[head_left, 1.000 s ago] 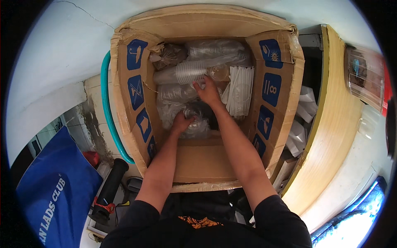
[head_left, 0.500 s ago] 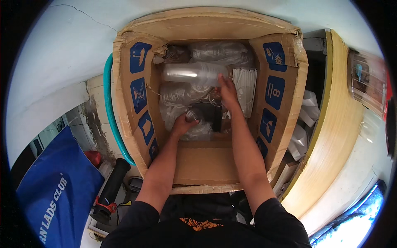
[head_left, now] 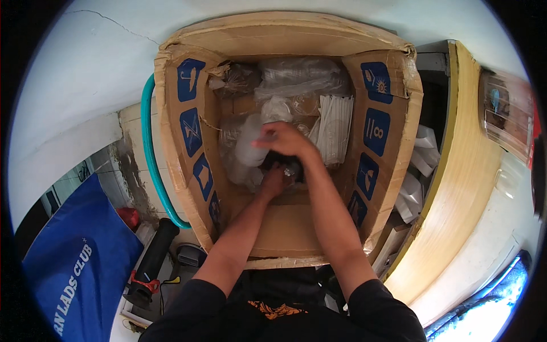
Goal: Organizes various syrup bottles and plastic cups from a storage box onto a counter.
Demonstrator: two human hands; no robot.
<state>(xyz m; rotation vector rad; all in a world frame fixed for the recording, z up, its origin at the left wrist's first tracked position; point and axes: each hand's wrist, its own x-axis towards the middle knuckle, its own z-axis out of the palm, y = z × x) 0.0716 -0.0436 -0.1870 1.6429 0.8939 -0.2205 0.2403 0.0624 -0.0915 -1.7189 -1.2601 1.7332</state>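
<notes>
Both my hands reach down inside a large open cardboard box (head_left: 288, 228). My left hand (head_left: 274, 181), fingers curled, is at a black object (head_left: 276, 159) low in the box; what it grips there is unclear. Just above it, my right hand (head_left: 285, 139) points leftward, its fingertips over the right side of a tilted stack of translucent plastic cups (head_left: 248, 142). Motion blurs the right fingers, so whether they grip the stack cannot be told. Beyond the hands sits a clear plastic wrapped bundle (head_left: 277, 108). A bundle of white straws (head_left: 335, 128) stands to the right.
More cups in clear wrap (head_left: 305, 74) lie along the box's far wall, beside a crumpled plastic bag (head_left: 239, 78). A teal hose (head_left: 149, 142) curves past the box's left side. To the right are white packages (head_left: 424, 149) and a wooden board (head_left: 456, 171).
The cup stack that lay across the box's far part has swung nearer and left, now tilted. My right hand has come nearer and left; my left hand has moved right, to the black object.
</notes>
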